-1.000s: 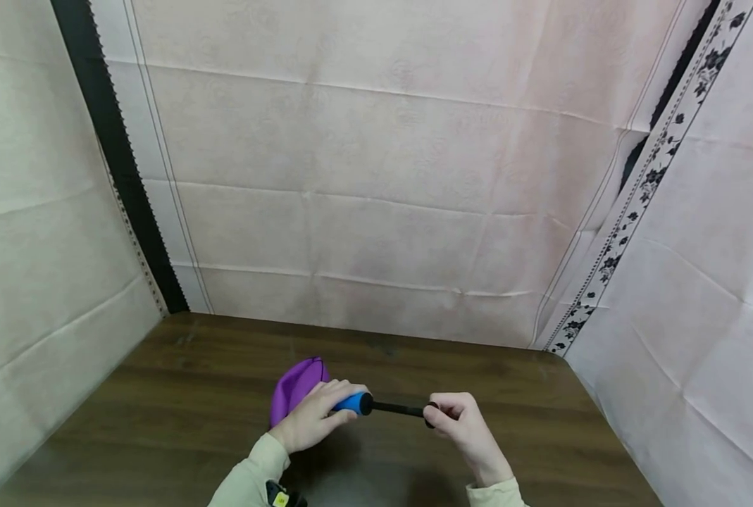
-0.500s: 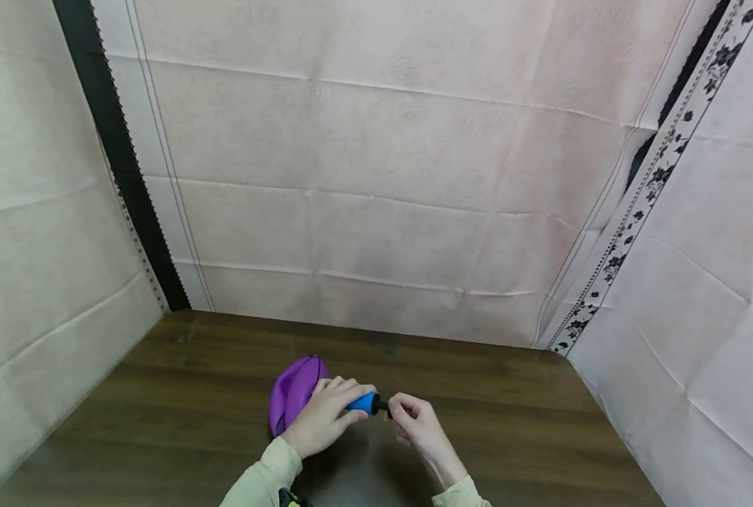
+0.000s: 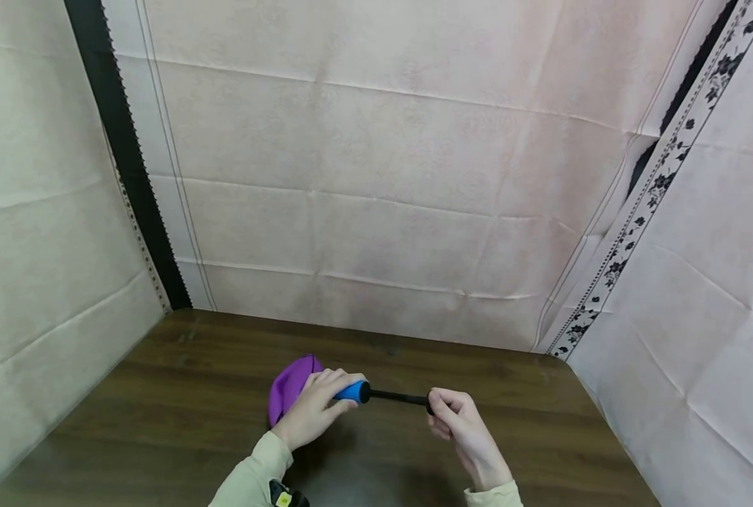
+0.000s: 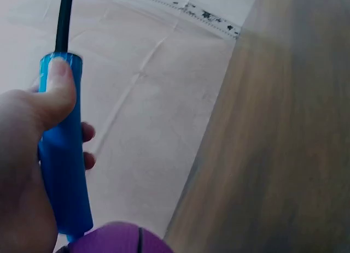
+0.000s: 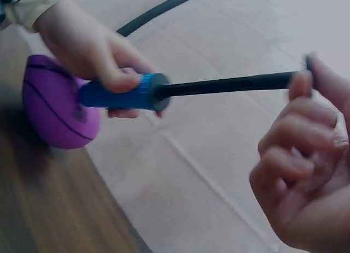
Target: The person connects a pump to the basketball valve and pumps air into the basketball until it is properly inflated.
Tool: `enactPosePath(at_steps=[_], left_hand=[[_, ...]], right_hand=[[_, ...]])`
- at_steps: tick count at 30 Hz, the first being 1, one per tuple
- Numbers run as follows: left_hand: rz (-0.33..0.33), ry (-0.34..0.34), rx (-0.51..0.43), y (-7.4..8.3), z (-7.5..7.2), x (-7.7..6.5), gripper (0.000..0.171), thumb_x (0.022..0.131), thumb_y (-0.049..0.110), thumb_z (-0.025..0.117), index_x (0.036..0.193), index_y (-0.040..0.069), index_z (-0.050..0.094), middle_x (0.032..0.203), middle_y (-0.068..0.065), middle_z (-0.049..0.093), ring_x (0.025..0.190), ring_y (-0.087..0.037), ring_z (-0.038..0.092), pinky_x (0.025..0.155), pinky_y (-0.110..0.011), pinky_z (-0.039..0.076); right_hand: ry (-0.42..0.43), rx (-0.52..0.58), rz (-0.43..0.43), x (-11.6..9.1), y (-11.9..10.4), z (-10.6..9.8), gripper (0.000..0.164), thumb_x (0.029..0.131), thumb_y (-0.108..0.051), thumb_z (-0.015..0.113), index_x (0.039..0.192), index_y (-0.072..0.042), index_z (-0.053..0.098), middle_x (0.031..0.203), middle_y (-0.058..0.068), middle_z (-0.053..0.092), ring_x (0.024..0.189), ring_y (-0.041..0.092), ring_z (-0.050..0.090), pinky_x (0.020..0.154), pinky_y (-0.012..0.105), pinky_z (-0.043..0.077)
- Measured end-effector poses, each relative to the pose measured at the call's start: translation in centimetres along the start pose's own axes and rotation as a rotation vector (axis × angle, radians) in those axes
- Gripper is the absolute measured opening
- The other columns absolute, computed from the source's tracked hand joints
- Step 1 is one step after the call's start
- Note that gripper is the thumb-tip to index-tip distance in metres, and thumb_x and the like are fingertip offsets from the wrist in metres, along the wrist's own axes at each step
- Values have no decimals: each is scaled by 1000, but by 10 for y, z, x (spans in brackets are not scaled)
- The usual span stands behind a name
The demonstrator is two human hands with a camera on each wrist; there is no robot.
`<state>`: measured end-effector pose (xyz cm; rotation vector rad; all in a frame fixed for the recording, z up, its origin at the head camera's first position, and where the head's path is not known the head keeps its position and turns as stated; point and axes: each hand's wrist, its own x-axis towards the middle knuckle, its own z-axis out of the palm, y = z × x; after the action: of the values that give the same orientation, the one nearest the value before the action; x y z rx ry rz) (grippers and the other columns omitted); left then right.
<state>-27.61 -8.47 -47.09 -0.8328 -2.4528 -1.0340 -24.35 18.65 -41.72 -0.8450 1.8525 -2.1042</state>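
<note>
My left hand (image 3: 315, 410) grips the blue barrel of a small hand pump (image 3: 351, 391), thumb laid along it in the left wrist view. A black plunger rod (image 5: 229, 84) stands far out of the barrel. At the rod's outer end, my right hand (image 3: 468, 428) pinches the black handle between thumb and fingers. The pump's other end meets a purple ball (image 5: 54, 113) with black seam lines. This ball looks partly deflated and dented, and my left hand hides some of it in the head view.
Below the hands lies a dark wood-grain table (image 3: 224, 394). Pale cloth (image 3: 376, 176) hangs behind it and along both sides. A floral border (image 3: 617, 260) runs down the right cloth, and a dark strip (image 3: 129, 155) shows at the left corner.
Half a second ago the right hand had pushed the rod nearly all the way into the barrel. It has since moved right, drawing the rod out again, much as one second ago.
</note>
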Motion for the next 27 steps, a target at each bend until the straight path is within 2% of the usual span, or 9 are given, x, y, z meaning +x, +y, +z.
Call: enactPosePath(at_steps=[2, 5, 9, 15, 18, 21, 23, 25, 27], left_hand=[[-14, 15, 14, 4, 1, 0, 35, 94, 33, 59, 129, 29, 58, 111, 12, 64, 106, -9, 53, 99, -46, 32], [-10, 31, 43, 13, 6, 0, 35, 94, 31, 59, 129, 24, 59, 111, 8, 65, 105, -13, 53, 97, -47, 33], [21, -9, 70, 25, 13, 2, 35, 97, 35, 54, 130, 25, 57, 113, 8, 63, 105, -13, 51, 94, -46, 33], [34, -40, 46, 30, 16, 4, 33, 97, 40, 51, 130, 34, 53, 110, 12, 60, 104, -9, 50, 95, -45, 32], [21, -44, 32, 25, 11, 6, 35, 97, 41, 51, 132, 35, 52, 109, 13, 61, 103, -9, 52, 96, -44, 33], [-11, 9, 62, 17, 2, 5, 36, 96, 38, 55, 131, 31, 56, 107, 11, 63, 103, -11, 53, 96, -44, 33], [-47, 57, 58, 12, -4, 3, 36, 94, 33, 59, 130, 29, 58, 108, 9, 64, 105, -14, 54, 96, -45, 33], [-71, 71, 41, 9, -10, 2, 35, 94, 31, 60, 129, 30, 58, 109, 9, 64, 106, -14, 54, 97, -46, 32], [-73, 53, 25, 9, -12, 1, 35, 95, 32, 58, 130, 30, 57, 111, 10, 64, 106, -13, 53, 97, -45, 32]], right_hand=[[6, 3, 29, 4, 4, 4, 38, 105, -17, 39, 68, -12, 45, 57, -13, 38, 46, 4, 24, 47, 27, 13], [57, -17, 128, 11, 12, 13, 37, 104, -24, 43, 69, -17, 52, 61, -13, 44, 48, -1, 31, 47, 20, 18], [108, -62, 240, 18, 25, 23, 37, 104, -32, 44, 71, -18, 54, 59, -12, 43, 48, -1, 33, 49, 15, 28], [174, -41, 278, 17, 32, 27, 38, 103, -33, 46, 71, -15, 55, 54, -11, 37, 45, 1, 29, 48, 17, 25], [201, -10, 210, 10, 22, 24, 43, 103, -30, 47, 63, -15, 49, 51, -11, 34, 44, 2, 27, 46, 19, 22], [247, 58, 11, 1, 3, 15, 48, 105, -26, 42, 60, -11, 35, 49, -6, 24, 43, 9, 20, 44, 27, 14], [327, 49, -103, -4, -9, 10, 49, 105, -24, 40, 61, -9, 28, 50, -2, 21, 43, 13, 17, 45, 33, 10], [414, -26, -108, -5, -16, 7, 47, 105, -27, 42, 62, -8, 32, 50, -2, 23, 43, 12, 18, 45, 34, 10], [453, -144, -8, -1, -17, 9, 43, 104, -28, 45, 68, -4, 43, 53, -3, 32, 44, 8, 27, 43, 28, 16]])
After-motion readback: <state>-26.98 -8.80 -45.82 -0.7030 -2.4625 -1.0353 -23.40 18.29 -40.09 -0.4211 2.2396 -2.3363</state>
